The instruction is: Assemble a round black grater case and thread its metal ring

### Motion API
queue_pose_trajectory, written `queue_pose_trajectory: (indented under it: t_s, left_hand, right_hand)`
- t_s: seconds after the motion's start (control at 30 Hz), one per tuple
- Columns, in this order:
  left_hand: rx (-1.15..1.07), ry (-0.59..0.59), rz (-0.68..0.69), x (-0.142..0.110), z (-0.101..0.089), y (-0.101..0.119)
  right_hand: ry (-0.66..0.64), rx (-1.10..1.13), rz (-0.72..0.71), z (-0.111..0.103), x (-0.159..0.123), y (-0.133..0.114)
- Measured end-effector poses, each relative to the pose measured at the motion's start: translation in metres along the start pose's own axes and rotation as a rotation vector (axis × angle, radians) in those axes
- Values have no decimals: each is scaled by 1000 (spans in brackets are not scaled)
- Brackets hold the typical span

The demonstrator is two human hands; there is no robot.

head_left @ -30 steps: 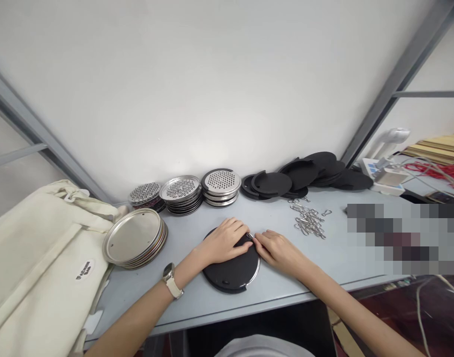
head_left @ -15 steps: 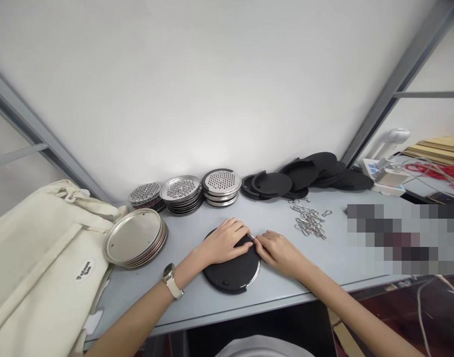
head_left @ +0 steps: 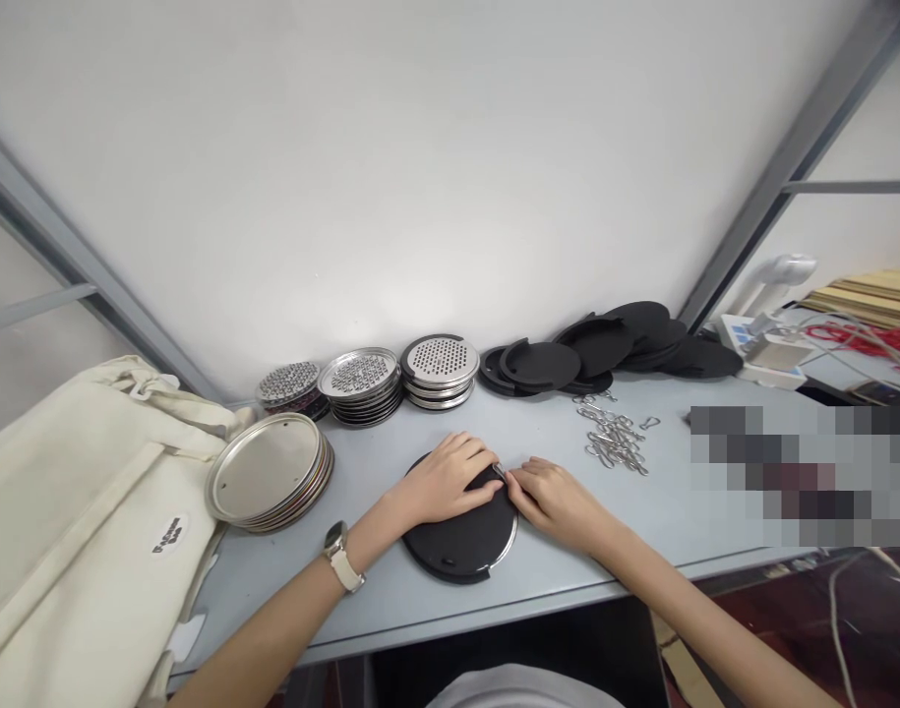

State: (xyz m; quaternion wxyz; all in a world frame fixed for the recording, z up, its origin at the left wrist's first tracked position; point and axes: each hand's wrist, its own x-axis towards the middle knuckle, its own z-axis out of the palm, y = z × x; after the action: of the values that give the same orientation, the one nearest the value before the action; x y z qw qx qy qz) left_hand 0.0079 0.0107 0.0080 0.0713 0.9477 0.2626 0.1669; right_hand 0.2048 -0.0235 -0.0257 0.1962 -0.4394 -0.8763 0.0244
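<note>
Down on the surface (head_left: pixel 553 433), the black disc (head_left: pixel 460 541) lies beneath the left hand (head_left: pixel 450 479), thumb and fingers apart; the right hand's (head_left: pixel 553 497) grip pinches a clip (head_left: pixel 499 470) at its rim. Leftward, a bag's (head_left: pixel 88 531) contents are hidden. Farther lie loose clips (head_left: pixel 616 440), then stacked graters (head_left: pixel 361 379).

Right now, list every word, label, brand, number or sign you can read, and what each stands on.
None can be quoted with certainty.
White oval label on the cream bag: two lines of stylised dark lettering, too small and blurred to read.
Watch: no readable characters on its face.
Black disc under the left hand: no lettering visible.
Pixelated patch at right: nothing readable.
</note>
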Motion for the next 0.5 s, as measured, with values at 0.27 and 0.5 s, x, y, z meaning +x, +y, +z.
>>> queue_pose_trajectory:
  t_s: [0.27,0.5]
  left_hand:
    - [1,1,1,0,0,0]
    - [1,2,-2,0,0,0]
  right_hand:
    - [-20,-5,12,0,-1,0]
    - [-14,6,12,0,-1,0]
